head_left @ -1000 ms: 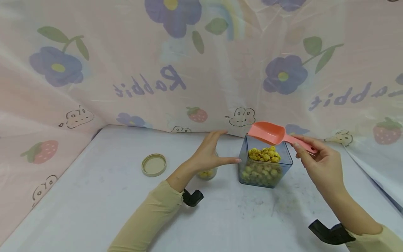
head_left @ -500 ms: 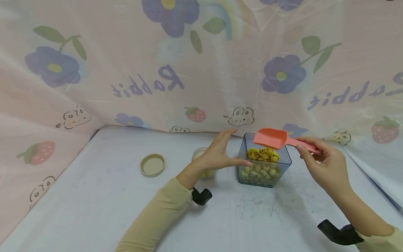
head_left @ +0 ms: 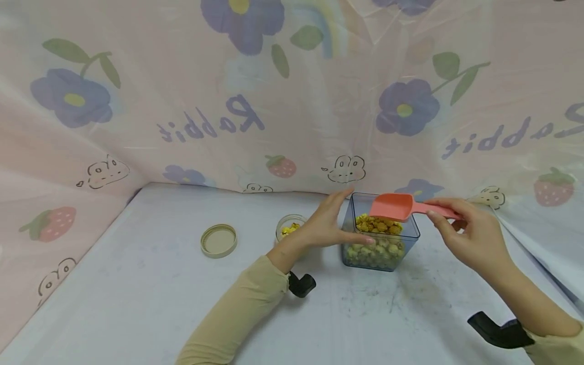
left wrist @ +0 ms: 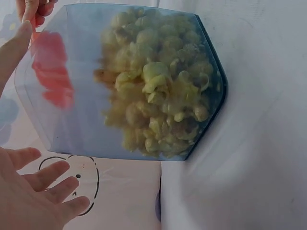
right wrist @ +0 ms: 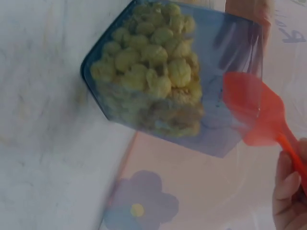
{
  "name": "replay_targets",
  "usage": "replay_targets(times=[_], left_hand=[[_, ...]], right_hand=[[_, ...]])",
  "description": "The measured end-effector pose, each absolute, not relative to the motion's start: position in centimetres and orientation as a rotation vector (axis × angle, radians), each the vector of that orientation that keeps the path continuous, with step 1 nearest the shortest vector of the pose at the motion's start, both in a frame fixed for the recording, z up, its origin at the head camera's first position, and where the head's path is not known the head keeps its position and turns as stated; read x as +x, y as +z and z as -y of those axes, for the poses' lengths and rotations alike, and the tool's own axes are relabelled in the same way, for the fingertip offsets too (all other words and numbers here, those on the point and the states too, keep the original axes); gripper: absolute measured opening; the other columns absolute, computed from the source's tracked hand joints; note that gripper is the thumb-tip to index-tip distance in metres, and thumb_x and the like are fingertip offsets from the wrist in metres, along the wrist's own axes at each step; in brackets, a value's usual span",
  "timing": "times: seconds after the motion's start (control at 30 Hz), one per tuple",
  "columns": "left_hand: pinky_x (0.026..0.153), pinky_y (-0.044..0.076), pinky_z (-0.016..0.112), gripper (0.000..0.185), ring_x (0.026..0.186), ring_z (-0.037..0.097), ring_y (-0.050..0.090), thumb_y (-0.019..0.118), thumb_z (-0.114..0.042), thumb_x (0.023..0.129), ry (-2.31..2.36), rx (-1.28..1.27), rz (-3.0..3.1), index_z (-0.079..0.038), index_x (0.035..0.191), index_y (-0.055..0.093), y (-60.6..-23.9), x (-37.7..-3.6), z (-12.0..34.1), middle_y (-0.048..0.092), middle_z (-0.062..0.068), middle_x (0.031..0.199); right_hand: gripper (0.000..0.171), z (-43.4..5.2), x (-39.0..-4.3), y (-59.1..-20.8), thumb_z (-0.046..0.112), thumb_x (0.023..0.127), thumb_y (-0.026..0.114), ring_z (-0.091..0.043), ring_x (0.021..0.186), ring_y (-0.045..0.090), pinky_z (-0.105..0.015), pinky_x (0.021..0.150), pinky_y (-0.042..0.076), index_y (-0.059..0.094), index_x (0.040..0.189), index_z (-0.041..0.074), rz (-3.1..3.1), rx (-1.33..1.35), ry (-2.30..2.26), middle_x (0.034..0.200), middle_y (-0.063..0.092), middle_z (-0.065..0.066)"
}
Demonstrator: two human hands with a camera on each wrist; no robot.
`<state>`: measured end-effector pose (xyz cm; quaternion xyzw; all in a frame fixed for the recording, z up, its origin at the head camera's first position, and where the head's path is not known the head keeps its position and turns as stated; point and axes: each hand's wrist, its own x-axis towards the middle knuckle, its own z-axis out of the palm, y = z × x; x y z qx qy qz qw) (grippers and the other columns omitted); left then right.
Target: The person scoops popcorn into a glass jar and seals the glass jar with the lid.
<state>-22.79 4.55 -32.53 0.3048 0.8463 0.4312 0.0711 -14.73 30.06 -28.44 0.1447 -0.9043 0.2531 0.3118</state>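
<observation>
The pink scoop [head_left: 392, 206] is held level above the open top of the clear square container [head_left: 380, 238], its bowl over the rear half. The right hand [head_left: 465, 233] pinches the scoop handle from the right side. The container, tinted blue and transparent, stands on the tabletop [head_left: 182, 304] and holds yellow popcorn [head_left: 378, 225]. The left hand [head_left: 330, 225] is released, fingers straight, bracketing the container's left wall. A small jar [head_left: 288, 229] and a beige lid [head_left: 219, 240] lie further left.
</observation>
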Motion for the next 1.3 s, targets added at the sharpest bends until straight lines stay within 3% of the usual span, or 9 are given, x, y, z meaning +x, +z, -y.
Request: replay_targets(times=[0.07, 0.3, 0.9, 1.13, 1.3], left_hand=[[0.116, 0.024, 0.050, 0.114, 0.147, 0.020, 0.015, 0.083, -0.044, 0.071, 1.320, 0.917, -2.523, -0.031, 0.155, 0.006, -32.6, -22.9, -4.7, 0.015, -0.001, 0.160], [0.116, 0.023, 0.051, 0.115, 0.148, 0.020, 0.013, 0.081, -0.042, 0.074, 1.374, 0.931, -2.480, -0.034, 0.154, -0.001, -33.0, -23.2, -5.2, 0.013, -0.003, 0.161], [0.116, 0.025, 0.051, 0.109, 0.147, 0.018, 0.017, 0.080, -0.043, 0.075, 1.387, 0.899, -2.471, -0.033, 0.154, 0.005, -33.4, -23.4, -5.3, 0.017, -0.007, 0.160], [0.114, 0.028, 0.052, 0.107, 0.146, 0.020, 0.020, 0.082, -0.042, 0.072, 1.388, 0.816, -2.468, -0.035, 0.154, 0.013, -33.2, -23.3, -5.5, 0.018, -0.004, 0.160], [0.113, 0.030, 0.052, 0.106, 0.145, 0.020, 0.024, 0.083, -0.040, 0.073, 1.413, 0.794, -2.432, -0.036, 0.153, 0.014, -33.3, -23.3, -5.4, 0.017, -0.003, 0.160]], right_hand=[[0.022, -30.1, -14.9, -28.2, 0.008, 0.085, 0.071, 0.011, 0.062, 0.043, -0.007, 0.054, 0.038, 0.069, 0.106, 0.002, 2.386, 0.423, 0.618, 0.086, 0.067, -0.013], [0.022, -30.2, -15.2, -28.1, 0.004, 0.083, 0.072, 0.006, 0.059, 0.044, -0.009, 0.051, 0.038, 0.069, 0.104, 0.000, 2.430, 0.466, 0.564, 0.083, 0.068, -0.012], [0.023, -29.6, -16.0, -27.8, 0.003, 0.080, 0.074, 0.001, 0.052, 0.038, -0.021, 0.044, 0.036, 0.070, 0.102, 0.000, 2.514, 0.521, 0.434, 0.083, 0.066, -0.010], [0.025, -28.9, -16.6, -26.5, 0.005, 0.080, 0.075, -0.008, 0.055, 0.040, -0.022, 0.045, 0.035, 0.069, 0.102, -0.003, 2.611, 0.567, 0.311, 0.087, 0.067, -0.016], [0.016, -28.2, -17.0, -25.8, 0.005, 0.083, 0.071, -0.014, 0.061, 0.045, -0.026, 0.051, 0.037, 0.069, 0.097, -0.003, 2.674, 0.613, 0.239, 0.084, 0.066, -0.012]])
